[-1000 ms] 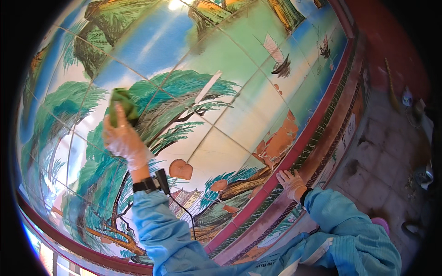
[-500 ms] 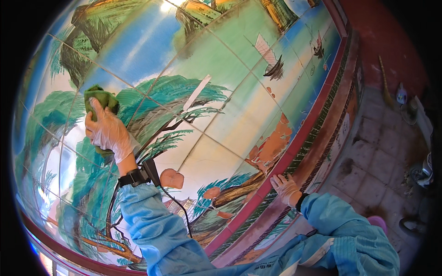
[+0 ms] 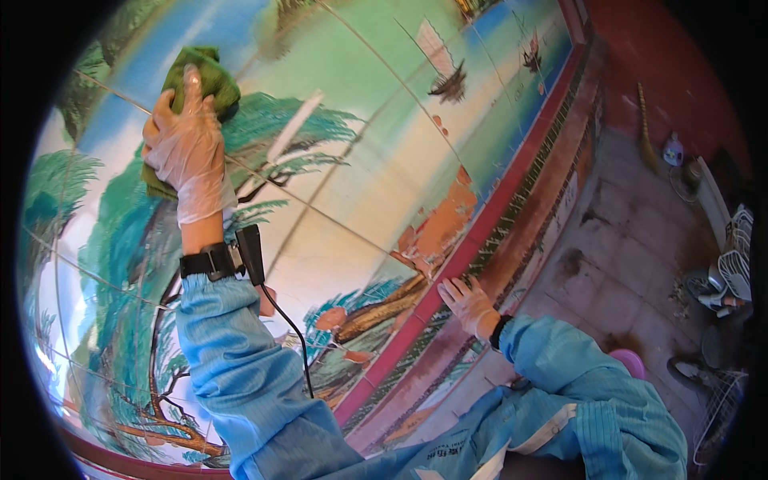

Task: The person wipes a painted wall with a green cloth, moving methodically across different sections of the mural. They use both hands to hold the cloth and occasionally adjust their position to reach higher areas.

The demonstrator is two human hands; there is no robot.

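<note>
My left hand (image 3: 188, 156), in a thin clear glove, is closed on a folded green cloth (image 3: 214, 84). It presses the cloth to a tiled mural (image 3: 376, 172) of trees, water and sailboats, at the upper left by the blue water and green foliage. A black strap (image 3: 210, 262) with a small black device and cable is around that wrist. Farther right, my gloved right hand (image 3: 470, 306) rests on the mural's red border (image 3: 416, 320), fingers stretched out and holding nothing.
Bare orange-brown patches (image 3: 444, 224) show where the mural's surface has flaked. Past the border, on the grey tiled floor (image 3: 624, 240), are a bottle (image 3: 673, 150), a broom (image 3: 646, 132), a pink round object (image 3: 628, 362) and a white rack (image 3: 734, 268) near the right rim.
My left hand has slid the green cloth up and to the right across the mural. My right hand stays on the red border, and the whole view has shifted somewhat.
</note>
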